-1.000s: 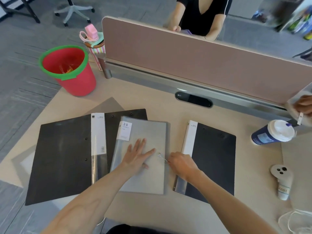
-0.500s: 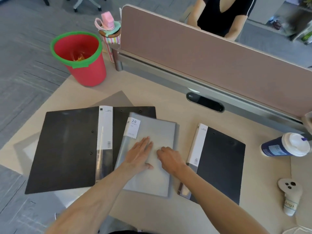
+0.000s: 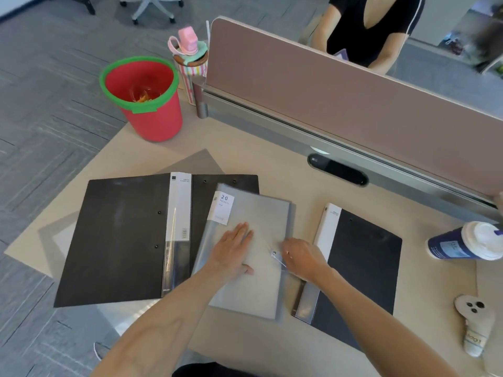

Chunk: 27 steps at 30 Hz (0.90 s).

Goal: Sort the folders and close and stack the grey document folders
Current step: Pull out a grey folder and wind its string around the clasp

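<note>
You are looking down at a beige surface with your two bare forearms reaching in from the near edge. A closed grey document folder is lying in the middle, its long axis running from near to far and tilting a little to the right at the far end. Its left side is overlapping an open black folder; a second black folder, closed, is lying just beside it on the right.

Your left hand is pressing flat on the grey cover, fingers spread and holding nothing, keeping the folder down. Your right hand is resting at the folder's right edge, fingers curled toward a small round fastener with a thin cord trailing from it. Whether that grip is actually pinching the cord cannot be told.

The fastener is sitting just left of your right fingertips, so the right hand is likely the one to work the closure while the left steadies. A red bin is standing far left; a lidded paper cup is lying on its side at the right.
</note>
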### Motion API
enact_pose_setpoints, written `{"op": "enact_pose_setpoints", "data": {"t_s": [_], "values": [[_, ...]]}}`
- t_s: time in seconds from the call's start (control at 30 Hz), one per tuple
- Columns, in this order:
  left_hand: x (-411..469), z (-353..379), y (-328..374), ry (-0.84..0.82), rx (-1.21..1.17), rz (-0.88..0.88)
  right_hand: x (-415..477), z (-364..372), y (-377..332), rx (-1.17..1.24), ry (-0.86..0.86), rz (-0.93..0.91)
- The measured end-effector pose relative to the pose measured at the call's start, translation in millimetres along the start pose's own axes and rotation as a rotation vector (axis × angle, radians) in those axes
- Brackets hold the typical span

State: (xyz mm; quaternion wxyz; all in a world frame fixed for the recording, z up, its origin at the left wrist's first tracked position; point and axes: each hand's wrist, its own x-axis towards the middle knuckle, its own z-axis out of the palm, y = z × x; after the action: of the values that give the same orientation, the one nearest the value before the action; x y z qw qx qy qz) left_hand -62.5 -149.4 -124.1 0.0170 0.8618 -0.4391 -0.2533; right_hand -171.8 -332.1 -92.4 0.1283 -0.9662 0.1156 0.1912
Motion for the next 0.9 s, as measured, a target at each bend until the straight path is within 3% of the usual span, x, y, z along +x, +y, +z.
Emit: {"op": "enact_pose_setpoints", "data": {"t_s": [0.23, 0.5, 0.6, 0.73, 0.9], "values": [[2, 1, 1, -0.004, 0.015, -0.002, -18, 9, -7, -0.23, 0.067, -0.254], [1, 1, 2, -0.02, 0.033, 0.009, -16, 29, -13, -0.304, 0.17, -0.214], [0, 0, 0, -0.017, 0.028, 0.02, -17, 33, -12, -0.167, 0.197, -0.11], [-3, 1, -4, 0.018, 0.012, 0.054, -23, 36, -4, 0.287, 0.211, 0.103], [-14, -8, -11, 0.111, -0.048, 0.037, -25, 33, -4, 0.466, 0.188, 0.175]]}}
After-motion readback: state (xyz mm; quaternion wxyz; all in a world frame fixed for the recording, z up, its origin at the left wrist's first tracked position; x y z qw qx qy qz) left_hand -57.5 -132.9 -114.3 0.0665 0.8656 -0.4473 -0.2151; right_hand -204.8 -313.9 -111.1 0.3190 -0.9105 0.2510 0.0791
